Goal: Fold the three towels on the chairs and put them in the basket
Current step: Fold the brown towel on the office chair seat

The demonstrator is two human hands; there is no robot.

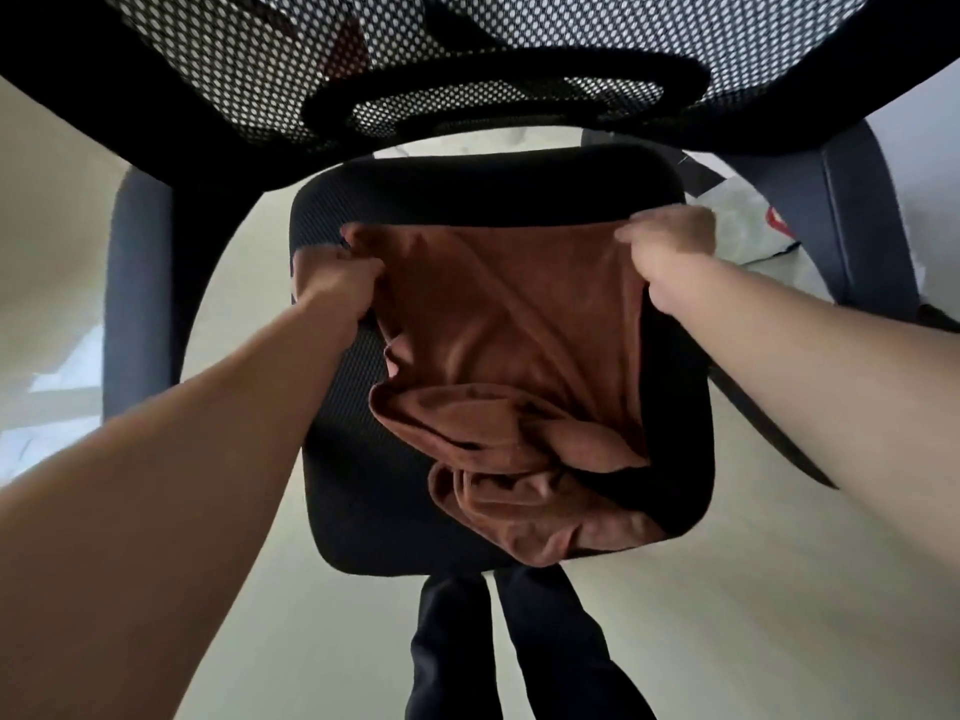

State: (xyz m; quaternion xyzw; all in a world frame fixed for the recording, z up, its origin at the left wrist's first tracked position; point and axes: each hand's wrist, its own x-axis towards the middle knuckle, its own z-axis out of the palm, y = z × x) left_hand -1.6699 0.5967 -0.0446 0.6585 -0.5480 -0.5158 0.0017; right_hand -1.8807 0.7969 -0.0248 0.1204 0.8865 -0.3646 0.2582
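1. Rust-brown towel (pixel 509 324) lies on the black seat (pixel 363 459) of an office chair; its far edge is raised and stretched between the two hands, while its near part sits bunched in loose folds, reaching the seat's front edge
2. Left hand (pixel 343 291) grips the towel's far left corner, fingers curled tight round the cloth, with a tip of the corner poking out beyond the knuckles
3. Right hand (pixel 670 252) pinches the far right corner, thumb and fingers closed on the edge, over the right side of the seat
4. Both forearms are bare and reach forward from the lower corners of the view
5. Black mesh backrest (pixel 467 59) fills the top, a curved lumbar bar across it; a grey-blue armrest stands on the left (pixel 137 283) and another on the right (pixel 857 215)
6. Legs in dark trousers (pixel 519 641) stand just before the seat's front edge on a pale floor (pixel 727 615)
7. By the right armrest lies a white thing (pixel 748 220) with a red mark; what it is cannot be told
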